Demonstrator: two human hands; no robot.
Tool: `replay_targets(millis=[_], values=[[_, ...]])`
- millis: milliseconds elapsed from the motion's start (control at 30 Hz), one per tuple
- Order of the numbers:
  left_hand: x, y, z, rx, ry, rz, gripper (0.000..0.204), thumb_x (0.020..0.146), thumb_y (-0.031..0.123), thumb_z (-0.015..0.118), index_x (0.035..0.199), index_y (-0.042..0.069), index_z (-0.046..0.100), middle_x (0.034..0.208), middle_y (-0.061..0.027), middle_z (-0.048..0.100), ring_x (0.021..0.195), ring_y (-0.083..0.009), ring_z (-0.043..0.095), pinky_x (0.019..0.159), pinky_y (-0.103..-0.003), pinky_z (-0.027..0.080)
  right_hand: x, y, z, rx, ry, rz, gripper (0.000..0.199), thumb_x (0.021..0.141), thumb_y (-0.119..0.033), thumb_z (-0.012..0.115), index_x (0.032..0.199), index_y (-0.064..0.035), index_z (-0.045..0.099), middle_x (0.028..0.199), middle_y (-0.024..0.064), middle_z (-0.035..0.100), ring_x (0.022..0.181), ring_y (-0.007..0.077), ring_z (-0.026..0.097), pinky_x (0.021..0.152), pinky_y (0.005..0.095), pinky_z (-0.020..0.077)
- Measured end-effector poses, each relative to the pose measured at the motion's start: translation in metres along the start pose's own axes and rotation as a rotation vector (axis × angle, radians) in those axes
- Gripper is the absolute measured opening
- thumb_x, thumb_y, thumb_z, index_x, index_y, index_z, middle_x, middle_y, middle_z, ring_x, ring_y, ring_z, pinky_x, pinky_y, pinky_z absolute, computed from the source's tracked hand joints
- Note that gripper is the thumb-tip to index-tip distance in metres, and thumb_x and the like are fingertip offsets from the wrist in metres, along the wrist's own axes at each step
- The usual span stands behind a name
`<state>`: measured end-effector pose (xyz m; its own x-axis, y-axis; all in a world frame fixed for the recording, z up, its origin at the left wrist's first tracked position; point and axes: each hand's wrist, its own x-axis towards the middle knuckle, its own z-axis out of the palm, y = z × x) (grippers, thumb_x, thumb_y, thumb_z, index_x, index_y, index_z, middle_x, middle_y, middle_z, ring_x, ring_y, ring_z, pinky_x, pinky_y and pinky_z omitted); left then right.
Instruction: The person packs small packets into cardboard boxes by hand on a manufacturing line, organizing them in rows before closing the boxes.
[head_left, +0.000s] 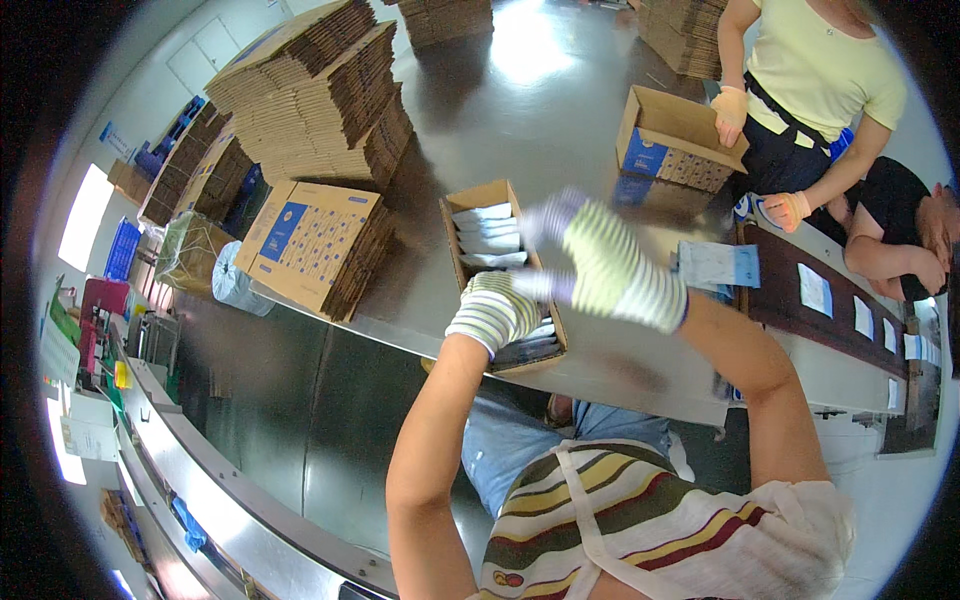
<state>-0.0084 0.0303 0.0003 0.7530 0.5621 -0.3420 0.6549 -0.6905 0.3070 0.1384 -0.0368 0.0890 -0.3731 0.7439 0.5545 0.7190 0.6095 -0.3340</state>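
Head view: the left hand (pixel 492 312), in a striped glove, is curled at the near end of the open box (pixel 478 200), its fingers bent down onto the packets (pixel 486 232) stacked inside; whether they pinch one I cannot tell. The right hand (pixel 612 262), gloved too and blurred, hovers just right of the box, fingers loosely spread, seemingly with nothing in it. A judgement: press the stack flat and square with the left hand. Right of the box lies a blue-edged pouch (pixel 718 264); left of it, flat cartons (pixel 320 240).
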Motion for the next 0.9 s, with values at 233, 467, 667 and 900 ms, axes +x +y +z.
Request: replay_targets(millis=[233, 467, 667, 900], values=[[-0.018, 0.031, -0.001, 0.222, 0.067, 0.233, 0.028, 0.083, 0.017, 0.049, 0.103, 0.002, 0.059, 0.098, -0.0196, 0.062, 0.091, -0.0336, 0.061, 0.078, -0.041, 0.049, -0.085, -0.057, 0.06, -0.31, -0.399, -0.293, 0.026, 0.084, -0.028, 0.048, 0.092, -0.0057, 0.06, 0.079, 0.0107, 0.062, 0.077, 0.0254, 0.06, 0.074, 0.0379, 0.0473], [-0.093, 0.017, -0.037, -0.196, 0.819, 0.246, 0.027, 0.081, 0.005, 0.054, 0.108, 0.004, 0.057, 0.109, -0.0172, 0.06, 0.11, -0.0386, 0.052, 0.096, -0.044, 0.041, 0.002, 0.018, 0.066, -0.322, -0.745, 0.164, 0.032, 0.084, -0.021, 0.045, 0.099, 0.0038, 0.057, 0.097, 0.0239, 0.061, 0.092, 0.0327, 0.06, 0.079, 0.0513, 0.0455], [-0.118, -0.054, 0.022, 0.155, 0.74, -0.124, 0.039, 0.075, 0.008, 0.059, 0.113, 0.008, 0.053, 0.124, -0.0118, 0.05, 0.124, -0.0389, 0.038, 0.102, -0.046, 0.034, 0.093, 0.183, 0.048, -0.884, -0.28, 0.507, 0.099, 0.069, -0.05, 0.07, 0.141, -0.0015, 0.022, 0.143, 0.0172, 0.03, 0.134, 0.0328, 0.027, 0.109, 0.0547, 0.014], [-0.106, -0.13, -0.001, 0.474, 0.801, -0.591, 0.063, 0.073, 0.02, 0.062, 0.131, 0.005, 0.039, 0.138, -0.018, 0.034, 0.129, -0.0445, 0.027, 0.107, -0.052, 0.022, -0.081, 0.115, 0.147, -0.406, -0.381, 0.43, 0.068, 0.084, -0.047, 0.049, 0.135, -0.003, 0.036, 0.14, 0.0187, 0.033, 0.132, 0.0354, 0.026, 0.109, 0.053, 0.0143]])
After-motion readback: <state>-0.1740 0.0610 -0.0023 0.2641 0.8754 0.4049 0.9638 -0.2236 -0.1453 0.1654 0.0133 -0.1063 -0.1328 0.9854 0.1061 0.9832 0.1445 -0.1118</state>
